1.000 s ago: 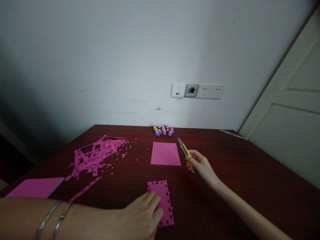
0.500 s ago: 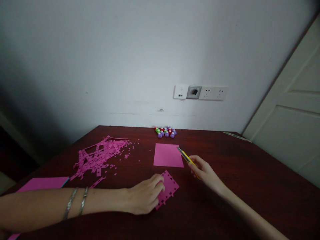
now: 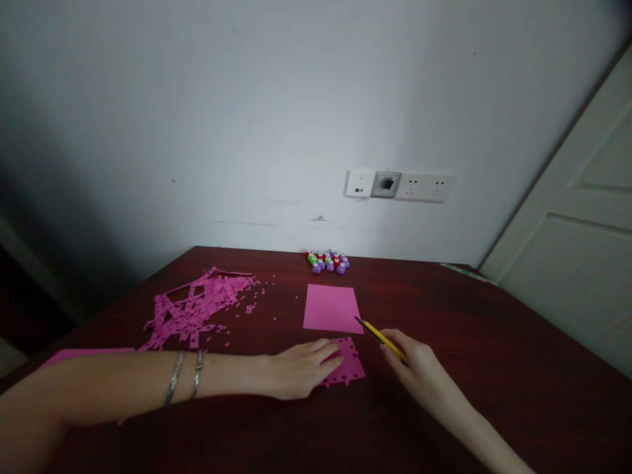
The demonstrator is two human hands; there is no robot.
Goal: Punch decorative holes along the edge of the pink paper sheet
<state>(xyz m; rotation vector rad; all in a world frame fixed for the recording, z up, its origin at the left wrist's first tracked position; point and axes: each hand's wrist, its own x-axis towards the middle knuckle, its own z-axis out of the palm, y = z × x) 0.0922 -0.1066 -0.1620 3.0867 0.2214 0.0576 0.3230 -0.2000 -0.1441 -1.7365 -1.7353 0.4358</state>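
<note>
My left hand [image 3: 301,370] lies with fingers stretched out over a pink paper piece [image 3: 351,361], pressing it on the table. Dark cut-out holes run along that piece's edges, and small tabs stick out from its lower side. My fingers hide its left part. A yellow craft knife [image 3: 386,341] is gripped in my right hand [image 3: 419,362], its blade pointing up and left. The tip is at the right edge of a plain pink paper square [image 3: 332,308], just beyond the cut-out piece; whether it touches cannot be told.
Pink paper strips and scraps [image 3: 197,306] are heaped at the left, with tiny bits scattered beside them. Small colourful figures with eyes [image 3: 328,263] cluster near the wall. Pink sheets [image 3: 89,354] lie partly under my left arm. Wall sockets [image 3: 424,187] sit above the table.
The cut-out piece has turned and shifted right under my left hand, whose fingers have straightened. My right hand and the knife have come nearer to me, the blade lower.
</note>
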